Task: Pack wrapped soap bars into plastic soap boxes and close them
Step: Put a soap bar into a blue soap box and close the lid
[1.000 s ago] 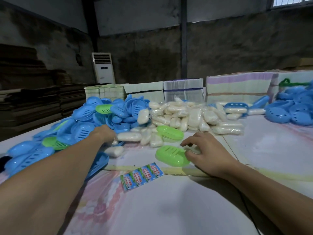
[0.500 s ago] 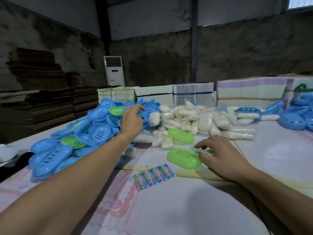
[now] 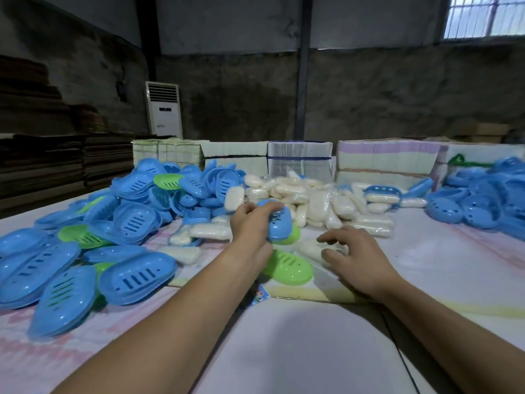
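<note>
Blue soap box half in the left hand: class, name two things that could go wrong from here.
1. The left hand grips the blue soap box half low over the green halves; it may knock them aside.
2. The right hand hovers over a wrapped soap bar; the slick wrapper could slip.

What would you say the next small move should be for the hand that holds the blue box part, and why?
Probably bring the blue box part, gripped by the left hand, down beside the wrapped soap bar under the right hand. The soap lies loose on the table, in no box yet, so it seems to need one.
</note>
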Motion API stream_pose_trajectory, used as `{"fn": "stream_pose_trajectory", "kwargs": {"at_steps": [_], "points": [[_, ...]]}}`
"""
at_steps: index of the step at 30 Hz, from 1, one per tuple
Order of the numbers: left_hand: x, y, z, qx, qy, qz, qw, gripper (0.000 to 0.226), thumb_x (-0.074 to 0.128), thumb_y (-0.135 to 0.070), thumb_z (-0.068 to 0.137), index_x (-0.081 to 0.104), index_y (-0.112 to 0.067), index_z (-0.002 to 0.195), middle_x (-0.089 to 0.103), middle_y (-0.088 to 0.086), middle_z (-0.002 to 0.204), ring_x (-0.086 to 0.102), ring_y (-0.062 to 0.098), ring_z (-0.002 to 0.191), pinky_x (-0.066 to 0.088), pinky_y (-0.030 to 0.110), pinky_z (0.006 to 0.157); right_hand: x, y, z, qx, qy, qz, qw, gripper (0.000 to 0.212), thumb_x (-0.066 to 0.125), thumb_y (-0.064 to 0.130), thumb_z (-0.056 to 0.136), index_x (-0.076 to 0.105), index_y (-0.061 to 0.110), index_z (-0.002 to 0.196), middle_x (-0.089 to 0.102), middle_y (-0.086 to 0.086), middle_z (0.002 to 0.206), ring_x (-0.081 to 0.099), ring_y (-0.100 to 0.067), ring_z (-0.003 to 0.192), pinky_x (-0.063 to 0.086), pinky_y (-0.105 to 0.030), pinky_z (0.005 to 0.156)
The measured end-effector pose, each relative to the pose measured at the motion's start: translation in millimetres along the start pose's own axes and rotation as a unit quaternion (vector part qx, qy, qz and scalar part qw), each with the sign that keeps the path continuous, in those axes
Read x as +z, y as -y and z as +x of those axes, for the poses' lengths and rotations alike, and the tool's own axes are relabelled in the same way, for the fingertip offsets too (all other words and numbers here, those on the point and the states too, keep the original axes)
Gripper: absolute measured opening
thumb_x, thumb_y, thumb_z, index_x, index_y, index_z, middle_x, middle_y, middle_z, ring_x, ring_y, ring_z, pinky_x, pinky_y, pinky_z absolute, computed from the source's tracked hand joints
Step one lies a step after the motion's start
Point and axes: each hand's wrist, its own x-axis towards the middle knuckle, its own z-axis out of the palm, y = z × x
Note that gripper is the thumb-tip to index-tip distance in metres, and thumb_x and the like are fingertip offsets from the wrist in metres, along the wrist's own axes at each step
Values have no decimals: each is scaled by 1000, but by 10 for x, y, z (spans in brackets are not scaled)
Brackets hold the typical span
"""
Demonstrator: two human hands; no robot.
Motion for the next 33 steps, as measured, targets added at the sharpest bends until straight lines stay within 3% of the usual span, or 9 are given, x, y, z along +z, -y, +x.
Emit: {"fn": "stream_pose_trajectory", "kwargs": {"at_steps": [3, 7, 10, 16, 19, 22, 25, 28, 33], "points": [[-16, -146, -143, -135, 68, -172, 973, 21, 77, -7, 80, 67, -4, 99, 66, 11, 94, 63, 20, 80, 54, 25, 66, -54, -81, 24, 33, -26, 9, 999, 25, 64, 18, 85, 71, 30, 106, 61, 8, 102, 50, -17, 103, 36, -27, 84], [-68, -224, -295, -250, 120, -351, 894, 66, 87, -28, 54, 61, -6, 110, 56, 6, 99, 59, 15, 76, 52, 20, 42, -86, -158, 41, 48, -60, 13, 997, 24, 65, 18, 86, 72, 32, 104, 64, 8, 102, 54, -11, 98, 39, -28, 84], [-54, -157, -411, -308, 160, -367, 863, 81, 88, -39, 51, 60, -5, 119, 56, 12, 92, 61, 17, 69, 48, 17, 36, -64, -159, 45, 65, -74, 20, 995, 24, 65, 17, 85, 67, 38, 97, 65, 8, 102, 54, -3, 92, 38, -26, 81], [-52, -46, -385, -347, 144, -371, 849, 54, 73, -49, 81, 59, -3, 105, 57, 14, 72, 60, 21, 55, 44, 17, 33, -81, -119, 213, 85, -40, -99, 991, 30, 60, 25, 86, 69, 26, 115, 65, 1, 108, 54, -24, 110, 45, -39, 96], [-72, -38, -372, -357, 128, -355, 854, 53, 63, -58, 85, 60, -7, 101, 57, 14, 81, 59, 24, 63, 45, 18, 38, -110, -34, 300, 124, 19, -75, 989, 39, 62, 42, 85, 66, 27, 120, 68, 4, 101, 60, -17, 99, 50, -35, 85], [-69, -14, -352, -357, 121, -291, 879, 67, 56, -70, 83, 62, -8, 105, 59, 11, 93, 60, 27, 73, 50, 24, 48, 7, 9, 291, 88, 108, -184, 973, 55, 57, 63, 80, 61, 34, 126, 68, 4, 107, 56, -19, 103, 47, -34, 83], [-98, -39, -310, -336, 124, -260, 897, 76, 55, -76, 82, 61, -9, 119, 61, 7, 102, 60, 27, 89, 51, 36, 66, 64, 14, 261, 52, 113, -228, 966, 65, 56, 66, 77, 53, 37, 135, 64, 3, 123, 54, -21, 112, 45, -33, 85], [-113, -29, -271, -292, 127, -215, 923, 83, 53, -76, 84, 57, -10, 135, 63, 8, 103, 61, 28, 103, 51, 40, 71, 16, -1, 269, 69, 98, -254, 960, 64, 59, 59, 77, 49, 39, 136, 63, 2, 125, 54, -20, 115, 43, -31, 82], [-77, 31, -260, -256, 182, -117, 942, 93, 42, -81, 84, 44, -12, 148, 54, 9, 142, 53, 24, 118, 47, 44, 92, -177, 24, 158, 132, -8, 25, 991, 33, 63, 45, 84, 63, 39, 116, 65, 7, 83, 60, -10, 78, 47, -30, 70]]}}
